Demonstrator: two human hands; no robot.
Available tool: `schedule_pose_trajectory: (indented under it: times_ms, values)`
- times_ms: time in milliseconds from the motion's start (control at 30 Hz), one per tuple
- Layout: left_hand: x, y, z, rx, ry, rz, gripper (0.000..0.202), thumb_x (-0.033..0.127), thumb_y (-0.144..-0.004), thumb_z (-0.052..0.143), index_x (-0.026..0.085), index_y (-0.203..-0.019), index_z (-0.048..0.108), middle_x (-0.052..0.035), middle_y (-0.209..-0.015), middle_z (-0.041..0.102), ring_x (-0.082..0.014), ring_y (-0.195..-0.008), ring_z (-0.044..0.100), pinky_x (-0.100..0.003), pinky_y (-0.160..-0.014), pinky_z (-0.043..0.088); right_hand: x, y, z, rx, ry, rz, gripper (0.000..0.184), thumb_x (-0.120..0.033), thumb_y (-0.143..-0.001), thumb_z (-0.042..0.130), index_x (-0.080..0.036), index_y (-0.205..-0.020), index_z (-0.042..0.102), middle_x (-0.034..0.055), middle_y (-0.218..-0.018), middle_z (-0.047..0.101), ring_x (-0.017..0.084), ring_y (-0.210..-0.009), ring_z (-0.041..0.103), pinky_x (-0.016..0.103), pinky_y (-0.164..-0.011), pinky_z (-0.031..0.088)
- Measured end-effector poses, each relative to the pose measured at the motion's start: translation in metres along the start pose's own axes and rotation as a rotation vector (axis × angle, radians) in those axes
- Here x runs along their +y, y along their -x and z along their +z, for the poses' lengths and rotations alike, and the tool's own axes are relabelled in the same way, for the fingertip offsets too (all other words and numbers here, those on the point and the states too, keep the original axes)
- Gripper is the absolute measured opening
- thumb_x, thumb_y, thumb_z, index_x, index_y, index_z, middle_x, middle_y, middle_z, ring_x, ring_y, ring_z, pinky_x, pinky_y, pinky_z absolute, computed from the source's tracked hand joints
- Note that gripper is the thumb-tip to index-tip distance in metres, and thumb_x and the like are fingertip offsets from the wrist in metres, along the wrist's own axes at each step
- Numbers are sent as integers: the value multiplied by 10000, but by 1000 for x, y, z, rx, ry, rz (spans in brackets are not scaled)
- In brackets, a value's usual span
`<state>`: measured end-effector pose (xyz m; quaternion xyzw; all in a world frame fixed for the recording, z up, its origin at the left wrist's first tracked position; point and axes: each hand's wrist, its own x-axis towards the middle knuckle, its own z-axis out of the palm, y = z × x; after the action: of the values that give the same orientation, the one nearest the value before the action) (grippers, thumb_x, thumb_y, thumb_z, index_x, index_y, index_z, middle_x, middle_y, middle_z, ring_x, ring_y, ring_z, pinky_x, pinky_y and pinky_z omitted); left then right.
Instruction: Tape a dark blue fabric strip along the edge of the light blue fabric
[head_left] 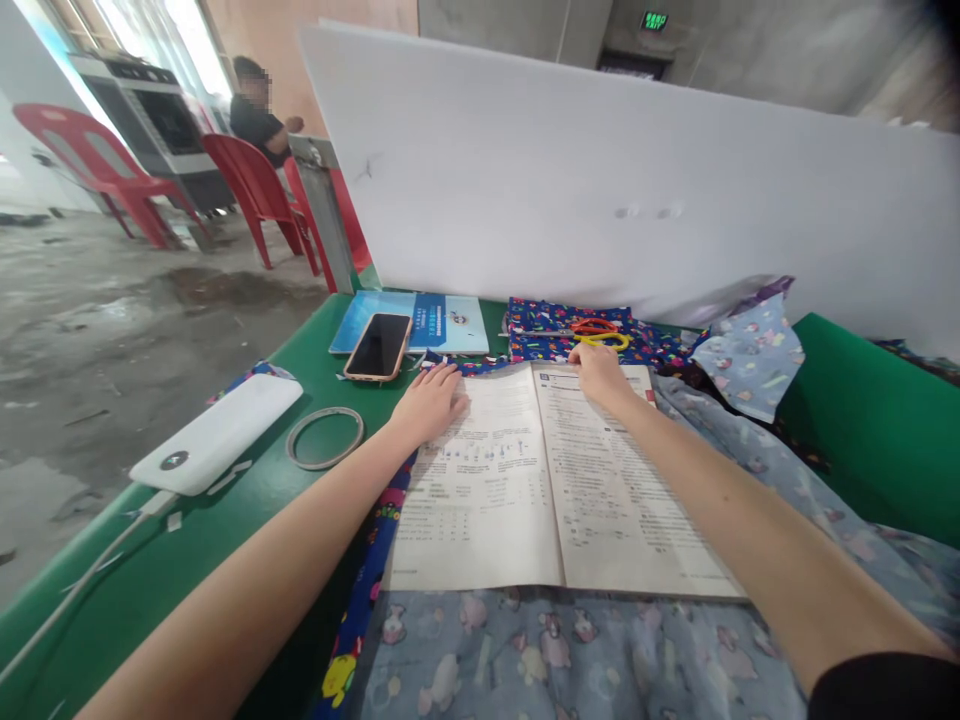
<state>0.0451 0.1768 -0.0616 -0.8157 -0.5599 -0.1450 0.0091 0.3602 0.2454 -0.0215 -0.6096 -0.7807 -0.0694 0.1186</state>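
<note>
An open book [487, 510] with printed pages lies on grey-blue patterned fabric [480, 650]. My left hand [431, 402] rests flat on the upper left corner of the left page, fingers stretched out. At the top edge of the right page, my right hand [598, 372] has its fingers curled over the book's edge; the fingertips are partly hidden. Just beyond it, scissors [598, 328] with red and yellow handles lie on folded dark blue patterned fabric [540, 315].
On the green table [262, 520] are a phone [379, 347], a blue booklet [465, 325], a tape ring [291, 443] and a white power bank [225, 430] with a cable. A white panel [525, 170] stands behind. A person [255, 115] sits near red chairs [251, 180].
</note>
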Motion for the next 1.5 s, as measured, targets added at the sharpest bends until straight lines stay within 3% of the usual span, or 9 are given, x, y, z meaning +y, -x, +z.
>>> schedule_pose_trajectory:
  times_ms: [267, 500, 600, 767, 900, 1000, 1100, 1300, 1500]
  values:
    - [-1, -6, -2, -23, 20, 15, 515, 401, -954, 358, 138, -1388, 441, -106, -1502, 411, -244, -1418, 312, -415, -1180, 233, 1, 1, 2, 3, -44, -12, 207, -109, -812, 472, -165, -910, 645, 95, -944, 694, 258, -948, 591, 363, -908, 390]
    - [-2, -5, -4, -6, 27, 34, 539, 392, -955, 353, 96, -1401, 420, -131, -1484, 428, -253, -1393, 349, -412, -1167, 258, -35, 36, -13, 243, -158, -139, 301, -181, -807, 523, -136, -1100, 573, 158, -1143, 604, 300, -1102, 542, 465, -991, 394]
    - [-4, -6, -3, -20, 33, 32, 540, 399, -956, 346, 93, -1392, 439, -130, -1494, 414, -259, -1398, 340, -423, -1172, 248, -59, 76, -42, 121, -239, -276, 365, -320, -862, 544, -141, -1180, 542, 164, -1206, 595, 298, -1181, 526, 482, -1039, 388]
    - [-6, -7, -1, -45, 54, 35, 560, 408, -954, 336, 85, -1403, 429, -136, -1500, 402, -259, -1408, 322, -432, -1180, 232, -72, 160, -97, -353, -235, -589, 570, -547, -888, 517, -189, -1331, 498, 124, -1417, 502, 286, -1323, 447, 505, -1158, 269]
    - [-8, -7, 1, -47, 56, 37, 561, 412, -956, 334, 92, -1407, 424, -137, -1503, 397, -264, -1408, 321, -444, -1179, 231, -37, 220, -106, -297, -196, -333, 650, -552, -905, 473, -228, -1455, 348, 104, -1506, 395, 301, -1394, 354, 518, -1154, 290]
    - [-8, -8, 1, -45, 61, 34, 557, 404, -955, 339, 93, -1411, 420, -136, -1506, 393, -267, -1411, 314, -445, -1179, 231, 4, 260, -89, -17, -132, 122, 613, -519, -943, 367, -220, -1472, 290, 136, -1493, 390, 330, -1373, 379, 553, -1106, 351]
    - [-8, -8, 1, -53, 67, 26, 555, 401, -955, 342, 93, -1411, 421, -135, -1507, 391, -266, -1410, 314, -438, -1181, 227, 37, 296, -63, 83, -55, 359, 675, -570, -923, 341, -162, -1461, 316, 189, -1442, 434, 378, -1334, 420, 583, -1070, 381]
    - [-6, -7, -4, -63, 80, 19, 548, 402, -950, 343, 108, -1406, 424, -133, -1501, 398, -263, -1404, 327, -434, -1181, 230, 64, 326, -32, -50, -10, 355, 785, -569, -936, 233, 1, -1473, 283, 226, -1524, 316, 328, -1428, 281, 497, -1184, 248]
    - [-5, -6, -8, -95, 84, 13, 550, 411, -953, 340, 122, -1416, 405, -123, -1522, 367, -257, -1423, 290, -418, -1189, 211, 121, 334, -20, -109, 22, 196, 736, -521, -938, 269, -150, -1551, 102, 84, -1602, 178, 269, -1461, 213, 467, -1203, 213]
